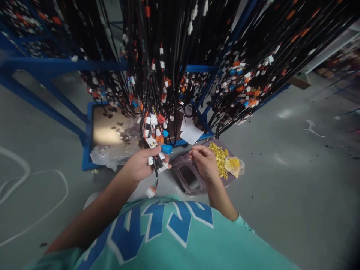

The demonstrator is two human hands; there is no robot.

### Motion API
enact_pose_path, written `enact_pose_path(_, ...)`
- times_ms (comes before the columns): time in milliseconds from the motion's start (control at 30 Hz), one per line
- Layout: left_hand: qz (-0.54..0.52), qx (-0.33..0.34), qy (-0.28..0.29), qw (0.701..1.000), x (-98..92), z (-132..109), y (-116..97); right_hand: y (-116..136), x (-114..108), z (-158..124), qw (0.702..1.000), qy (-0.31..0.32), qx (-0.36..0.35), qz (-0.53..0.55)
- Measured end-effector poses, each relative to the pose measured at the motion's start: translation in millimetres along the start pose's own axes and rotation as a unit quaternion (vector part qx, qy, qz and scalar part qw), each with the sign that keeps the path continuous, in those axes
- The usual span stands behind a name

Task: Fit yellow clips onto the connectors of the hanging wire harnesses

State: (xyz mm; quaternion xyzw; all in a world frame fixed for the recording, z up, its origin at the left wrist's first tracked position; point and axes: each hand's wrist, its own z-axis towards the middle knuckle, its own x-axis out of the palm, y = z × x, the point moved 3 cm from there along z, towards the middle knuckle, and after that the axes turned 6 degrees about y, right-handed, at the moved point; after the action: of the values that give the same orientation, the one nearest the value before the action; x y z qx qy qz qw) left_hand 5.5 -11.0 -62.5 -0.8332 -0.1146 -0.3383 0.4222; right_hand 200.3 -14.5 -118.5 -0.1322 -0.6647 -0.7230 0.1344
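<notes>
My left hand (140,165) is closed around a bunch of black wires with white, orange and blue connectors (157,144) hanging from the harness bundle (157,75) above. A small white plug (150,192) dangles below that hand. My right hand (204,161) is pinched shut on something small that I cannot make out, just right of the connectors. It hovers over a brownish tray (188,180) holding a pile of small yellow pieces (221,157) and a clear bag of the same yellow parts (235,165).
Many black wire harnesses hang from a blue metal rack (56,65). A blue-framed base board (105,129) holds crumpled clear plastic (108,153) and a white paper sheet (191,132). Grey floor with white cord (33,176) lies left; bare floor spreads to the right.
</notes>
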Motion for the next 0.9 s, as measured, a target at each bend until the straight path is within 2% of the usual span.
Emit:
enact_pose_path(133,-0.006,-0.014,-0.010,1.000,-3.0,0.1,2.0,20.6,37.0,-8.3,0.997,0.065,-0.030,0.004)
enact_pose_path(300,-0.011,-0.016,0.026,0.999,-7.5,2.0,3.4,33.0,59.0,-12.2,0.993,0.104,-0.040,0.028)
enact_pose_path(467,-0.026,-0.022,0.038,0.999,-8.0,3.5,3.6,31.5,66.3,-9.3,0.990,0.134,0.002,0.049)
enact_pose_path(600,-0.028,-0.028,0.037,0.999,-6.7,4.2,4.1,30.1,68.9,-9.1,0.988,0.144,-0.003,0.050)
enact_pose_path(900,-0.029,-0.019,0.078,0.996,-7.6,5.8,5.0,27.2,72.1,-11.6,0.988,0.150,0.000,0.037)
